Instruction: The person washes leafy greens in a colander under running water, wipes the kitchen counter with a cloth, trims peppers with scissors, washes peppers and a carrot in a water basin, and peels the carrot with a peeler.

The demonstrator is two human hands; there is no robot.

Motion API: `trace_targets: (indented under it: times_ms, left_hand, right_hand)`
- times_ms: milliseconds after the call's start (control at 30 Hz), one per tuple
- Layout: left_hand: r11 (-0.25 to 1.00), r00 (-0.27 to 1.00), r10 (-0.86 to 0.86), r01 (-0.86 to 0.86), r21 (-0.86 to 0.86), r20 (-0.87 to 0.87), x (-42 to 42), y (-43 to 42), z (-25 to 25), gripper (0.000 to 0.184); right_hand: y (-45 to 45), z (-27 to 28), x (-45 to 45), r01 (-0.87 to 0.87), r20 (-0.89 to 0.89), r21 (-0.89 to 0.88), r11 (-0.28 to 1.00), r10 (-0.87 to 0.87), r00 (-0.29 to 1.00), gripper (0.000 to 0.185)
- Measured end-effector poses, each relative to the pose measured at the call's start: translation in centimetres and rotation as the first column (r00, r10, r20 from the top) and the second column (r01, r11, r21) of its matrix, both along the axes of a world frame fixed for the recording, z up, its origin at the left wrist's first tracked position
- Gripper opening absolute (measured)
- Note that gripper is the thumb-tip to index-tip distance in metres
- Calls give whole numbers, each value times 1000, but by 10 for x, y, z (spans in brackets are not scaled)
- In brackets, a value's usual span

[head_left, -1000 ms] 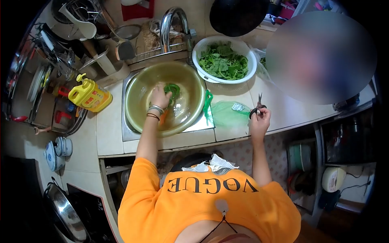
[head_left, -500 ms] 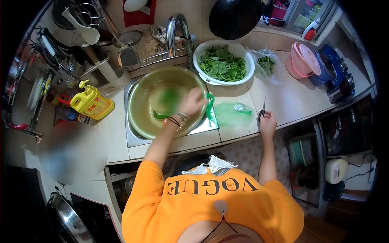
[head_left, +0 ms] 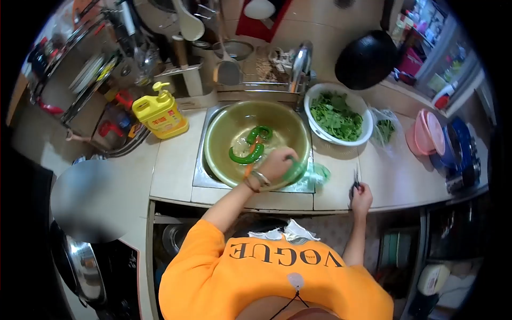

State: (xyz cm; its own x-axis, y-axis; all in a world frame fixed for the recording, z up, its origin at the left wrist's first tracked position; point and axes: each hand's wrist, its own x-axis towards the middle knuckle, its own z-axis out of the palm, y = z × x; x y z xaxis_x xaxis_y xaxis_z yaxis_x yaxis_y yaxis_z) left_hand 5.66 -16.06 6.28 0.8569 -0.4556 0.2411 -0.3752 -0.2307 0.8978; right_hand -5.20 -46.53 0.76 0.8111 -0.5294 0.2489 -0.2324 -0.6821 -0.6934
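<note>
My left hand (head_left: 278, 162) is closed over the right side of a large olive-gold basin (head_left: 213, 125), gripping a thin green plastic bag (head_left: 318, 174) that trails right across the rim. Inside the basin lie curved green peppers (head_left: 247, 156) and something orange, partly covered, that looks like a carrot (head_left: 249, 169). My right hand (head_left: 362, 199) rests at the counter's front edge, closed around dark-handled scissors (head_left: 356, 184) with the blades pointing away from me.
Behind the basin stands the faucet (head_left: 301, 61). A white colander (head_left: 365, 136) of leafy greens and a clear bag of greens (head_left: 385, 130) sit to the right, then a pink bucket (head_left: 421, 136). A yellow detergent bottle (head_left: 162, 117) stands left.
My left hand has gone from a blurred green item over the basin to the green bag, which is now bunched and drawn toward the basin. The view has shifted; my right hand still holds the scissors.
</note>
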Motion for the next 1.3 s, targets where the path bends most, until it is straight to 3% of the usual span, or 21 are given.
trace_targets:
  times_ms: [33, 167, 233, 267, 300, 333, 367, 400, 433, 467, 533, 600, 667, 733, 767, 800, 833, 867, 900, 1067, 1300]
  left_hand:
    - [999, 993, 38, -40, 22, 112, 3, 11, -2, 12]
    - [989, 987, 77, -93, -117, -141, -15, 35, 36, 10]
    - [978, 951, 108, -155, -143, -291, -20, 44, 39, 9]
    - [976, 946, 97, -151, -158, -309, -21, 43, 34, 8]
    - [974, 950, 95, -151, -170, -298, -21, 41, 31, 8]
    - [973, 952, 87, -144, -179, -292, -22, 36, 28, 7]
    - [983, 958, 5, -57, -174, -287, -22, 28, 29, 7]
    - [997, 954, -5, -19, -78, -300, -24, 21, 27, 10]
    - [1000, 950, 2, 3, 16, -311, -24, 15, 27, 14]
    - [999, 952, -34, 42, 20, -305, -28, 3, 29, 14]
    - [998, 998, -39, 37, -45, -53, -41, -25, 36, 32]
    - [995, 994, -92, 89, -50, -63, -39, -46, 23, 47]
    - [921, 890, -223, 59, -384, -397, -47, -65, 25, 47]
    - [973, 931, -138, 63, -222, -338, -41, -69, 2, 44]
    - [987, 933, -68, 11, -162, -352, -40, -70, -7, 39]
    - [996, 926, 1, -35, -82, -378, -41, -72, -7, 31]
    - [992, 942, 61, -94, -84, -329, -38, -71, -24, 24]
    - [984, 926, 125, -162, -76, -357, -42, -76, -23, 18]
    - [963, 915, 204, -251, -96, -347, -44, -83, -29, 15]
    - [780, 757, 429, -586, -220, -493, -60, -161, -8, 13]
    - [931, 877, 303, -356, -80, -374, -55, -249, 28, 12]
  right_hand:
    - [-3, -13, 5, -35, -5, 51, 998, 35, 999, 19]
    - [30, 18, 21, -200, -87, -399, 895, 180, 980, 21]
    - [42, 9, 35, -66, 165, -291, 955, 118, 979, 30]
    - [58, 32, 34, -226, 77, 238, 945, 213, 974, 42]
    - [58, 27, 37, -418, 13, -308, 855, 443, 897, 52]
    - [80, 49, 33, -537, -37, 87, 839, 542, 840, 62]
    - [108, 107, 25, -430, -20, 703, 567, 620, 784, 72]
    - [117, 79, 29, -695, 195, 446, 564, 697, 691, 77]
    - [126, 66, 31, -749, 238, 181, 637, 711, 662, 77]
    - [135, 72, 26, -729, 300, 59, 682, 685, 664, 70]
    - [133, 59, 20, -604, 216, 304, 737, 564, 797, 52]
    - [91, 52, 18, -534, 211, 320, 783, 491, 845, 44]
    - [32, 61, 13, -355, 153, 530, 770, 324, 933, 30]
    - [-54, 68, 12, -124, 134, 448, 885, 70, 988, 24]
    - [-117, 67, 13, -209, 287, 616, 759, 30, 957, 18]
    - [-179, 76, 11, -247, 413, 535, 808, 5, 911, 16]
    - [-234, 100, 10, -128, 360, 540, 832, -91, 929, 22]
    - [-276, 129, 10, -24, 317, 715, 698, -294, 902, 26]
    - [-315, 153, 15, -243, 566, 680, 692, -285, 774, 27]
    - [-550, 186, 59, -267, 511, 772, 578, -313, 800, 23]
    - [-621, 191, 142, -206, 325, 874, 440, -215, 921, 29]
